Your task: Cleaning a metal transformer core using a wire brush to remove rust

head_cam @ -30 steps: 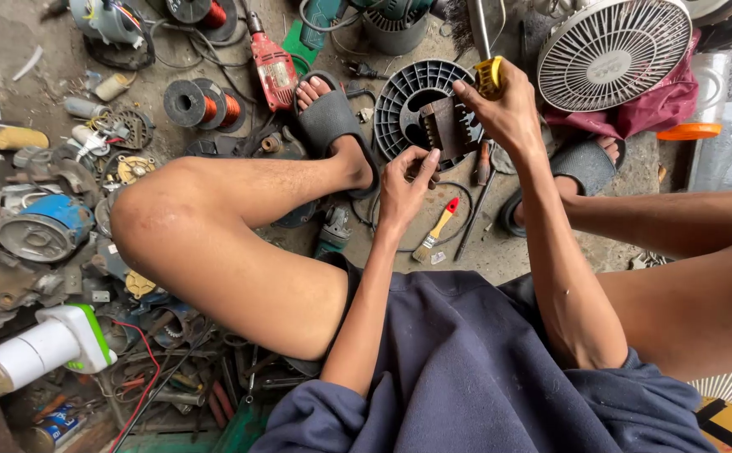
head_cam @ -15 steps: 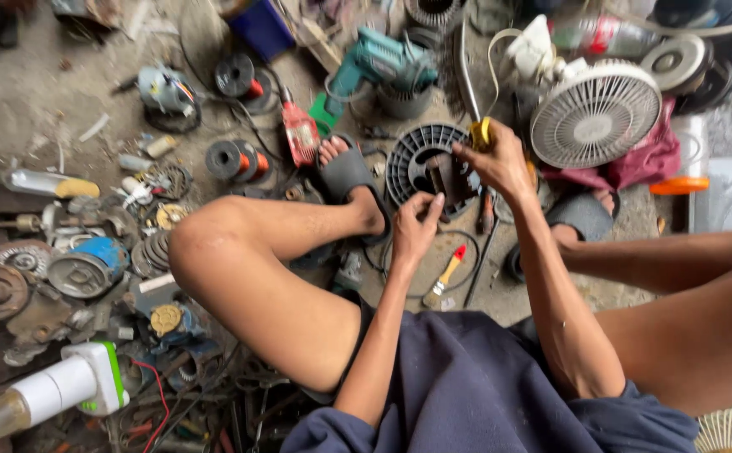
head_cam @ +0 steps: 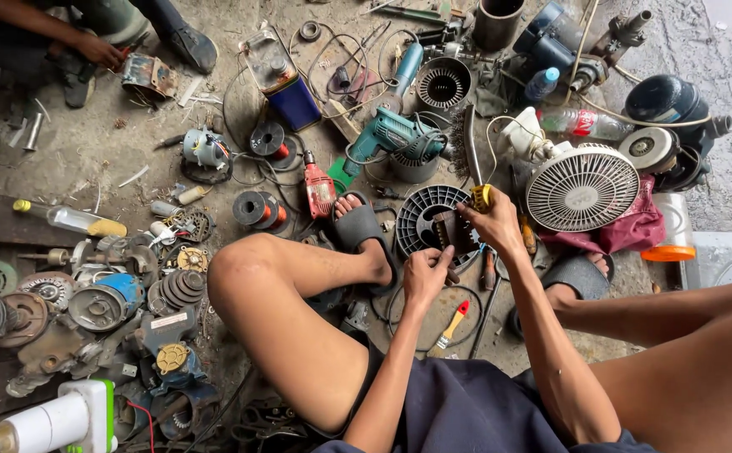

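One black slotted fan housing [head_cam: 427, 220] lies on the concrete floor [head_cam: 89, 143] between the person's sandalled feet, a brown metal core [head_cam: 444, 231] at its middle. The left hand [head_cam: 426, 273] pinches the core's lower edge in a narrow grip, while the right hand [head_cam: 493, 225] is closed around a yellow-handled tool [head_cam: 482, 198] above it. Just right stands a white fan grille [head_cam: 582, 186]; a teal drill [head_cam: 387, 134] lies beyond.
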